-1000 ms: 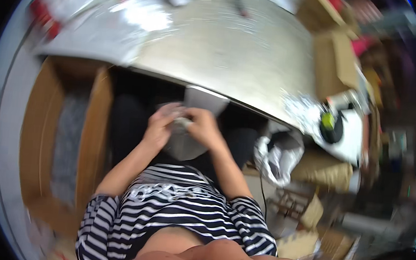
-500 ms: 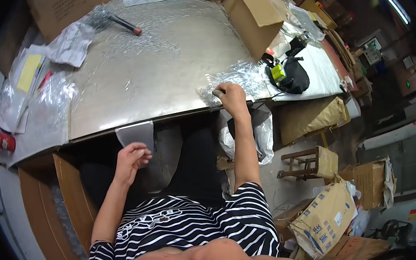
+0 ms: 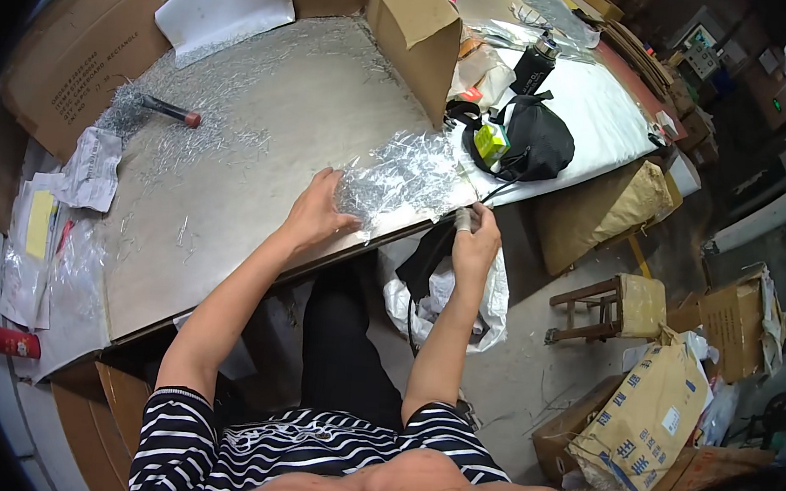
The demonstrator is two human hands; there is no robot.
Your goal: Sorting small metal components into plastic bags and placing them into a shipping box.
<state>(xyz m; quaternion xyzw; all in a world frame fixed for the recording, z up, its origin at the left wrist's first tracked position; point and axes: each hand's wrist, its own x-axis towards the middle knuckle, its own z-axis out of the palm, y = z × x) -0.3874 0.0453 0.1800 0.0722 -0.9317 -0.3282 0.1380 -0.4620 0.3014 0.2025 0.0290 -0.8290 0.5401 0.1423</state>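
My left hand (image 3: 319, 213) rests on the metal tabletop (image 3: 225, 240), thumb and fingers apart, at the left side of a clear plastic sheet or bag (image 3: 408, 177) scattered with shiny needle-like pieces. At the table's front edge, my right hand (image 3: 476, 242) has its fingers pinched together by the near right corner of this plastic. One of its fingers wears a pale wrap. What sits between those fingertips is too small to tell. Farther left lies a dark rod (image 3: 171, 112) with a reddish end, shiny slivers bunched around its other end.
Right of the plastic stand a black pouch (image 3: 538, 137), a green-and-yellow small box (image 3: 491, 144) and a black bottle (image 3: 534, 66). An open carton (image 3: 420, 42) is behind. A white sack (image 3: 491, 301) hangs below the edge; a stool (image 3: 635, 309) stands right. A red can (image 3: 13, 340) is far left.
My left hand has come up from below the table edge, where a translucent sheet was beside it, onto the tabletop. My right hand has moved from the plastic's left end to its right corner.
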